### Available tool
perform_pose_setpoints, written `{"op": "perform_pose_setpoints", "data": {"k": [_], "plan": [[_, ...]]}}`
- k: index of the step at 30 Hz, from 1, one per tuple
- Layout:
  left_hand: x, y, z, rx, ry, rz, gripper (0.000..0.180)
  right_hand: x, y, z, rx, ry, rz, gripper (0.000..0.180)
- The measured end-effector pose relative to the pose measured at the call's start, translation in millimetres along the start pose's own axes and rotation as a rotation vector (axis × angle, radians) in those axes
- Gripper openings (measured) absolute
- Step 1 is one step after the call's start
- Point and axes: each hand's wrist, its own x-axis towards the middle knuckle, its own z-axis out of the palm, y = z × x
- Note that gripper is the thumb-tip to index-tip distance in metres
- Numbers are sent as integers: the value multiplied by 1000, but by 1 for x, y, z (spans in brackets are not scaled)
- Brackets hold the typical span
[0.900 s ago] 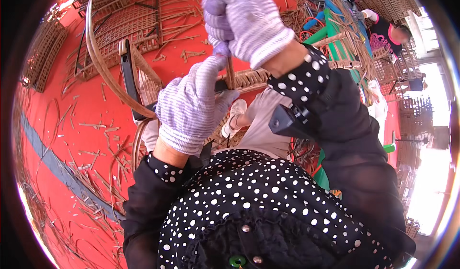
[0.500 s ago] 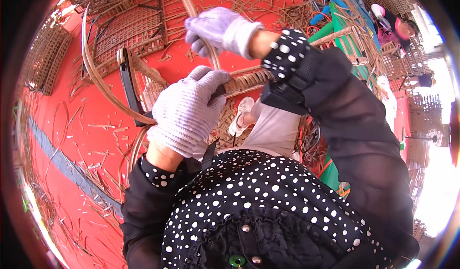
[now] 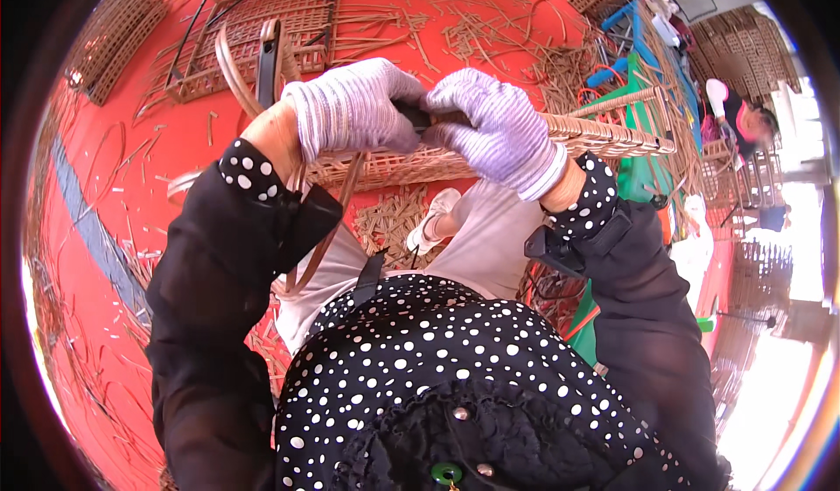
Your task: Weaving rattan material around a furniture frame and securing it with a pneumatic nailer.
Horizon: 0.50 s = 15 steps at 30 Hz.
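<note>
A partly woven wicker panel [image 3: 604, 132] on a black frame lies across in front of my lap. My left hand [image 3: 359, 110], in a pale ribbed glove, is closed around the black bar of its near edge. Close beside it, my right hand [image 3: 494, 128], gloved in the same way, has its fingers curled on that bar; its fingertips are partly hidden. Between the two hands a short bare piece of the black bar [image 3: 411, 116] shows. Brown rattan-like strips [image 3: 346, 193] hang below my left wrist and loop toward my knee.
Another woven panel [image 3: 254, 31] lies on the red floor [image 3: 114, 220] at the far left. Scattered strip offcuts [image 3: 394, 215] lie by my shoe. Green and blue items [image 3: 634, 80] stand to the right. A person [image 3: 739, 123] is at the far right.
My right hand has come down from the raised strip to the bar beside my left hand. My left hand has moved up and away from me, and the panel has shifted with it.
</note>
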Motion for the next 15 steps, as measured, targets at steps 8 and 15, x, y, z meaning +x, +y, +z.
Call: {"op": "perform_pose_setpoints", "data": {"k": [8,15], "plan": [[-56,12,77,16,844,239,12,22,9,-10,279,-170,294,27],[-29,-24,115,117,678,-150,12,33,8,-15,213,-300,419,25]]}}
